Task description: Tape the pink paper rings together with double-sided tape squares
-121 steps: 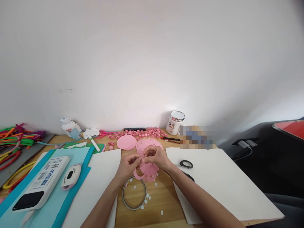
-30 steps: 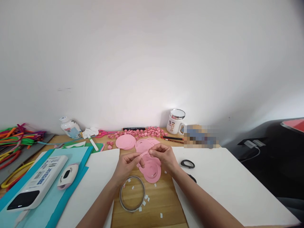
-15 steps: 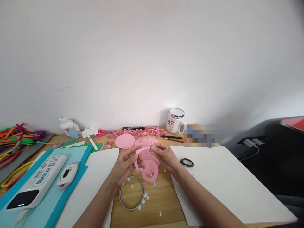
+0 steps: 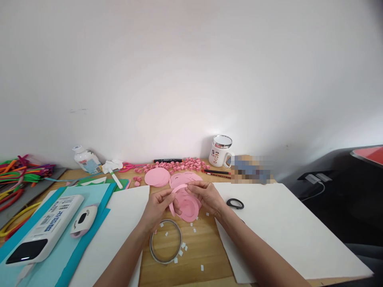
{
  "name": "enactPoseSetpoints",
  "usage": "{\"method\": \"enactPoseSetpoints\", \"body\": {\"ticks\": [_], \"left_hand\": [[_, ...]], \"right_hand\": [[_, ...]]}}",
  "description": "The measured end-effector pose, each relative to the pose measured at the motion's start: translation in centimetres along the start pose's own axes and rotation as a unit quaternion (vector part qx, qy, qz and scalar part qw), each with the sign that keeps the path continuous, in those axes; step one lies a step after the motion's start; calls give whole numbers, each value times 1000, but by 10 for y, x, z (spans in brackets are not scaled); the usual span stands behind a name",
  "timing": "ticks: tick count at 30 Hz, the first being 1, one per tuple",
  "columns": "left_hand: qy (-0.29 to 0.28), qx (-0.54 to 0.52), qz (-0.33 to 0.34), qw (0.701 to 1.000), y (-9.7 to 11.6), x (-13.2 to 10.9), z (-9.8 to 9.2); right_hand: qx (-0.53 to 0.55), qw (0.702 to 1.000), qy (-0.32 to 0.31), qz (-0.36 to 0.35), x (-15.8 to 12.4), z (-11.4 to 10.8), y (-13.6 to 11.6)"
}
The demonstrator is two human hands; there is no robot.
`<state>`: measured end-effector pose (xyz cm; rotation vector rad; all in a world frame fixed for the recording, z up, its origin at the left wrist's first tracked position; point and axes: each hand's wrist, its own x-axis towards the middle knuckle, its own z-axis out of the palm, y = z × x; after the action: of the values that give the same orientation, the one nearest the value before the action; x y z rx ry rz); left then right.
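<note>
My left hand (image 4: 158,207) and my right hand (image 4: 206,196) meet over the wooden desk (image 4: 191,255), both pinching a pink paper spiral (image 4: 187,203) cut from a disc. Its outer strip arcs up between the fingertips of both hands while the coiled middle hangs below. A roll of double-sided tape (image 4: 166,247) lies flat just beneath my left hand, with several small white tape backings (image 4: 182,251) scattered about it.
Pink paper discs (image 4: 157,176) and small pink paper rolls (image 4: 179,164) lie behind the hands. Black scissors (image 4: 235,204) rest on a white sheet (image 4: 284,231) at right. A white mug (image 4: 220,151), blue paper (image 4: 60,255), a white case (image 4: 44,229) and pipe cleaners (image 4: 18,175) stand around.
The spiral has been turned between the fingers, and the hanging coil has drawn up closer to the hands. Both hands stay in the same spot above the tape roll.
</note>
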<state>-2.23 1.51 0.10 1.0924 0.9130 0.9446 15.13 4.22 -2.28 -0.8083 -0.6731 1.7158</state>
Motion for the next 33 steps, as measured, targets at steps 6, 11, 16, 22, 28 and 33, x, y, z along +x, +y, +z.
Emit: {"method": "enactPoseSetpoints", "body": {"ticks": [6,11,16,22,28,33], "left_hand": [[-14,12,8,1000,-1,0,0],[-10,15,4,1000,1,-1,1],[-13,21,3,1000,3,-1,2],[-29,29,17,999,-1,0,1],[-22,43,21,999,-2,0,-1],[-20,36,20,999,-3,0,-1]], "right_hand": [[-17,1000,9,-20,-2,2,-2],[-20,1000,15,-16,-1,-1,-1],[-51,998,4,-28,-3,1,-2],[-101,993,-21,-50,-4,3,-1],[-90,995,-11,-50,-3,1,1],[-72,997,-5,-38,-3,2,1]]}}
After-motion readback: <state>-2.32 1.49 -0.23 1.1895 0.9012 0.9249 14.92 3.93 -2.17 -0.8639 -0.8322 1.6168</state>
